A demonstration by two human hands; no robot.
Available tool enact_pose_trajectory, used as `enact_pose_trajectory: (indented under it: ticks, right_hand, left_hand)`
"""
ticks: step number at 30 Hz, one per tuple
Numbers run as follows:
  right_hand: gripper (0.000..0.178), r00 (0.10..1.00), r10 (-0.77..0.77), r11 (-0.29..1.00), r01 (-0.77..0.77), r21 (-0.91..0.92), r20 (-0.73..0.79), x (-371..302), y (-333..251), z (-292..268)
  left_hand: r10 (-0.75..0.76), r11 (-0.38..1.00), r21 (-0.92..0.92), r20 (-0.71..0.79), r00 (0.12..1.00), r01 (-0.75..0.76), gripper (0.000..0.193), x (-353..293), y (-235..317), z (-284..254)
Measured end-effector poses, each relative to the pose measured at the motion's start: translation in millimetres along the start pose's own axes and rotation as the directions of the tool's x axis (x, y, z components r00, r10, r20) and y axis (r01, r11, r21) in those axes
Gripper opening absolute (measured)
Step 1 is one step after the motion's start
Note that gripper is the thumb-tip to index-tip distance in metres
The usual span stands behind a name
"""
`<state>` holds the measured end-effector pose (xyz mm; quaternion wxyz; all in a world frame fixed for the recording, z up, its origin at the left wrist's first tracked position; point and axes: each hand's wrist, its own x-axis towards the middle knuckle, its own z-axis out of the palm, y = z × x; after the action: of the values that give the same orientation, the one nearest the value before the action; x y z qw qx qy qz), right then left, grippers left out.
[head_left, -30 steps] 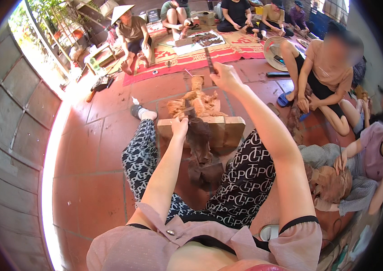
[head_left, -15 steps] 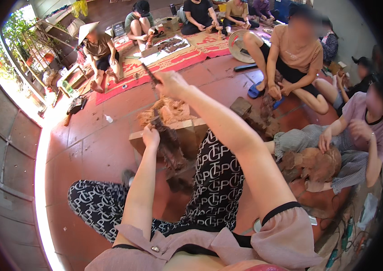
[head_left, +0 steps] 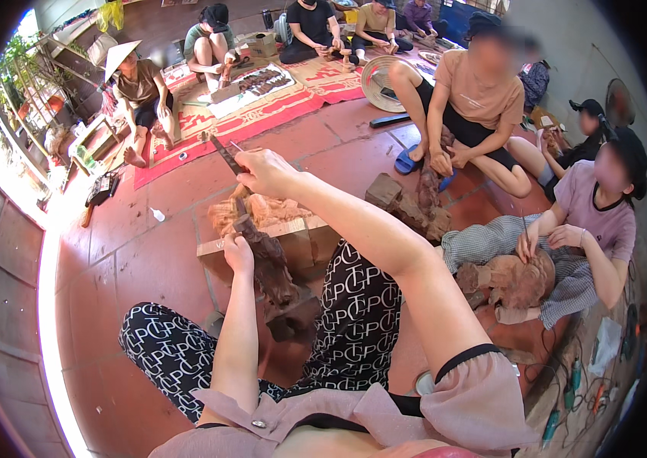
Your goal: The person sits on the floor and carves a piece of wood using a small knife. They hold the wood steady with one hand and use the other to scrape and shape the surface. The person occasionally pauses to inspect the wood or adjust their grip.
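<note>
My left hand (head_left: 239,255) is closed around the upper part of a dark brown wood carving (head_left: 271,269), which leans at a slant against a wooden block (head_left: 304,235). Raised above it, my right hand (head_left: 264,172) grips a long, dark, flat bar-like tool (head_left: 224,155). The tool points up and to the left, apart from the carving; its exact kind is unclear. Behind my left hand, a reddish-orange carved piece (head_left: 274,210) lies on the block. A dark wood block (head_left: 291,317) sits beneath the carving's lower end.
To my right, a person (head_left: 595,229) holds a large brown carving (head_left: 514,278). Another person (head_left: 480,95) works ahead beside rough wood pieces (head_left: 407,202). Several people sit around a red mat (head_left: 262,118). A small white bottle (head_left: 158,215) lies on the tiled floor. Cords and green-handled tools (head_left: 570,389) lie at right.
My view has shifted, so the surroundings sit further left. My right hand still holds the raised tool, now tilted more to the left. My left hand keeps its grip on the carving.
</note>
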<state>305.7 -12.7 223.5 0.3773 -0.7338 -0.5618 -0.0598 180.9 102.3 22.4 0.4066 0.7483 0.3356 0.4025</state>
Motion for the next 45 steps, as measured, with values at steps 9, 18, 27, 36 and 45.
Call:
enact_pose_trajectory:
  ticks: [9,18,27,36,45]
  right_hand:
    - [0.023,0.98,0.198,0.98,-0.198,-0.006,-0.031,-10.4,37.1,11.1]
    - [0.018,0.778,0.628,0.612,-0.481,0.628,-0.017,-18.3,26.1,-19.6]
    - [0.007,0.627,0.775,0.052,-0.187,0.981,0.079,-109.6,-2.5,-15.7]
    - [0.012,0.622,0.749,0.041,-0.387,0.921,0.229,-136.3,-14.3,28.6]
    - [0.014,0.753,0.65,0.547,-0.556,0.625,0.101,-100.5,-3.6,71.1]
  left_hand:
    - [-0.095,0.994,0.071,0.132,0.987,0.087,0.029,0.4,7.0,-10.2]
    - [-0.048,0.999,0.02,0.204,0.978,0.045,0.026,-3.6,1.0,-6.0]
    - [-0.005,0.988,-0.153,0.15,0.989,0.028,0.039,-17.4,1.0,-17.5]
    - [-0.261,0.895,-0.235,0.416,0.871,0.38,0.091,-60.6,-16.7,-26.0]
    - [-0.343,0.888,-0.147,0.419,0.841,0.436,0.086,-54.1,-21.9,-19.2]
